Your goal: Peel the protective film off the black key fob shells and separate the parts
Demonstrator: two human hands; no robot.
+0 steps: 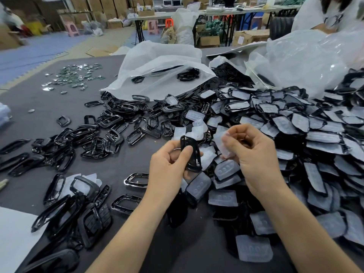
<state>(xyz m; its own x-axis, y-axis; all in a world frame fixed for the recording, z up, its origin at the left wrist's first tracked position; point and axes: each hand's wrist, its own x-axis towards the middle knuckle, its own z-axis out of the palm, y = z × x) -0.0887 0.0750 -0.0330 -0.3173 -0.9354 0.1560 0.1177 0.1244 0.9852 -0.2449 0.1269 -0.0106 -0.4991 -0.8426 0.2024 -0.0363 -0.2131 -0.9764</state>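
Left hand (169,160) grips a shell (190,152); right hand (250,152) pinches film (223,143). Risk: film may tear, leaving scraps stuck on.

Position: head-worn, above and behind the fingers of the left hand (169,166) and right hand (254,154).
Facing: forward and down onto the table (122,166); the room stretches beyond the fingertips.
Nearness: close; both hands mid-frame, forearms entering from below.
Lens: wide-angle, edges bowed.
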